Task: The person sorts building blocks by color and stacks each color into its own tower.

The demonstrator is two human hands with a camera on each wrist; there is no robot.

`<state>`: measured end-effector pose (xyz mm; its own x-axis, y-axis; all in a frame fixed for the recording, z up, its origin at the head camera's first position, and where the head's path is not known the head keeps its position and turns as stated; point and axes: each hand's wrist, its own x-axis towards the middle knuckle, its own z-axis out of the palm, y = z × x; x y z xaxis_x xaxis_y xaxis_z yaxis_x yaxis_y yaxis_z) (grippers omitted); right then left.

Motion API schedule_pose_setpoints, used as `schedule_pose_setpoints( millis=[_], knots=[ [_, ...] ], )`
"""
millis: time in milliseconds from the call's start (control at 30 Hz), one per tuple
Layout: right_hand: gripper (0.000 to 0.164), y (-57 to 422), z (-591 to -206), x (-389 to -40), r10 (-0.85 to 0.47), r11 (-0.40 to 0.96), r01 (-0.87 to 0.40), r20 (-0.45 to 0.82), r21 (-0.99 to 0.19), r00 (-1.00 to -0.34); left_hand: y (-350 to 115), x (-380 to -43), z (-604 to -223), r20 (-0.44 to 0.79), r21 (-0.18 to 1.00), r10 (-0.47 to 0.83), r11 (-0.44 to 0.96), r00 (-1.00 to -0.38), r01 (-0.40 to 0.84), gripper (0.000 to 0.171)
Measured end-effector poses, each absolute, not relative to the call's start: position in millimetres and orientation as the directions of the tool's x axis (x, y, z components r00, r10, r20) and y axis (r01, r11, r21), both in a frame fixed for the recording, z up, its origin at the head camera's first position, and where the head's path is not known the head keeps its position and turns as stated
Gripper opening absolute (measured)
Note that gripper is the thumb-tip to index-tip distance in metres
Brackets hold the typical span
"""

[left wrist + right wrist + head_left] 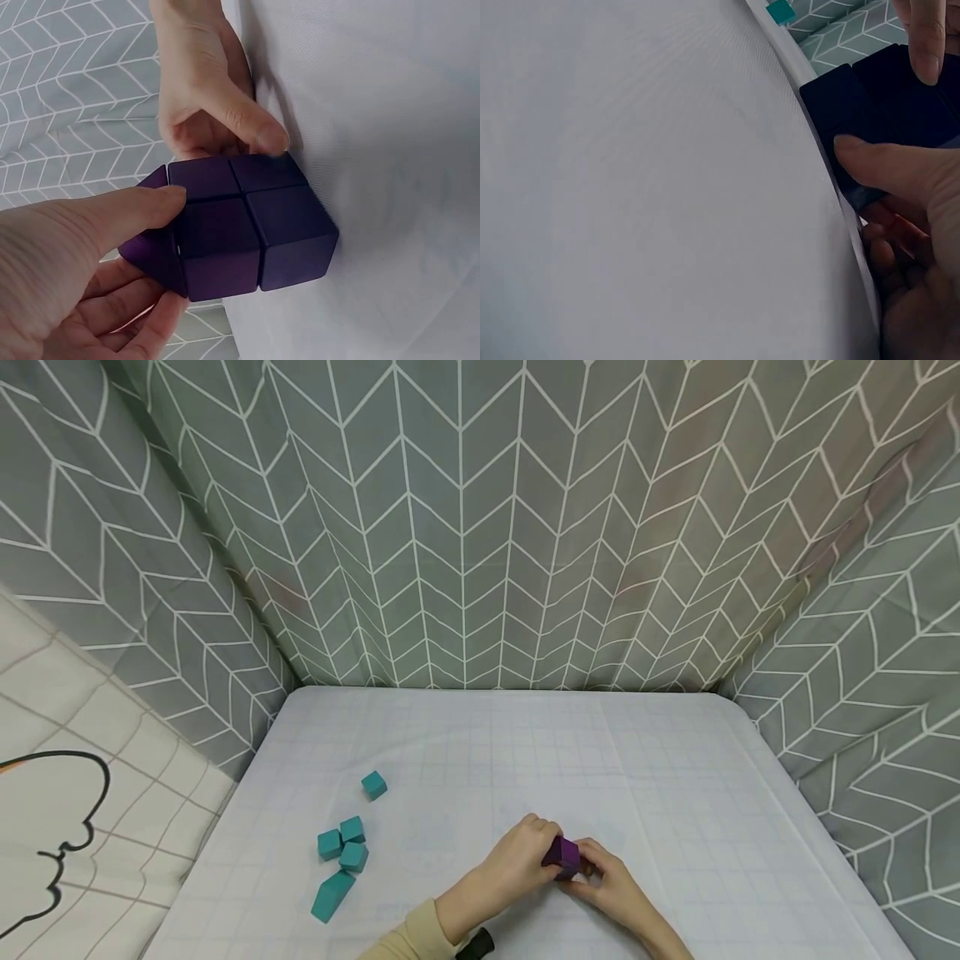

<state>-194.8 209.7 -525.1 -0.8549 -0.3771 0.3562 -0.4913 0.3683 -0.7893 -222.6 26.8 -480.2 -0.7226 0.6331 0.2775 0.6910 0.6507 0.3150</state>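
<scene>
Left wrist footage showed the purple blocks [219, 244] gathered into one group, with four square faces set two by two and a pointed piece [156, 251] fitted at one end. The group was held over the near part of the table [675, 793], right of its middle; whether its underside was touching the white cloth could not be told. In the head view, part of it was covered by the fingers.

The teal blocks [353, 857] were left well apart, over on the left of the table: three cubes were clustered together, a longer pointed block [333, 896] was set just beside them on the near side, and a lone cube [374, 785] was placed farther back.

The purple group was held between the two hands. Its pointed end was pinched by the left hand [517, 856], the thumb laid on top and the fingers curled beneath. Its opposite side was gripped by the right hand [611, 885], between thumb and fingers. The left wrist was covered by a beige sleeve [412, 935], with a black object [476, 945] seen beside the cuff. The table was bordered by patterned curtains [465, 568].
</scene>
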Motion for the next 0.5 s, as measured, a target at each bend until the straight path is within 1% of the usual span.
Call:
schedule_pose_setpoints(
  millis=[100, 200, 267, 367, 500],
  knots=[
    [0.042, 217, -523, -189, -0.382, 0.41, -0.461, 0.311, -0.787, -0.87, 25, -220, -480, 0.275, 0.307, 0.64, 0.649, -0.718, 0.696, 0.039],
    [0.046, 234, -529, -186, -0.353, 0.465, -0.415, 0.266, -0.782, -0.897, 22, -217, -477, 0.263, 0.299, 0.646, 0.652, -0.716, 0.697, 0.044],
    [0.048, 248, -534, -187, -0.328, 0.51, -0.406, 0.265, -0.759, -0.907, 18, -216, -472, 0.257, 0.298, 0.65, 0.65, -0.715, 0.699, 0.048],
    [0.048, 268, -533, -194, -0.282, 0.576, -0.434, 0.331, -0.693, -0.901, 9, -215, -459, 0.28, 0.302, 0.657, 0.632, -0.7, 0.714, 0.052],
    [0.045, 286, -503, -210, -0.239, 0.675, -0.482, 0.452, -0.558, -0.859, -11, -219, -436, 0.328, 0.319, 0.639, 0.618, -0.696, 0.719, 0.055]
  ],
)
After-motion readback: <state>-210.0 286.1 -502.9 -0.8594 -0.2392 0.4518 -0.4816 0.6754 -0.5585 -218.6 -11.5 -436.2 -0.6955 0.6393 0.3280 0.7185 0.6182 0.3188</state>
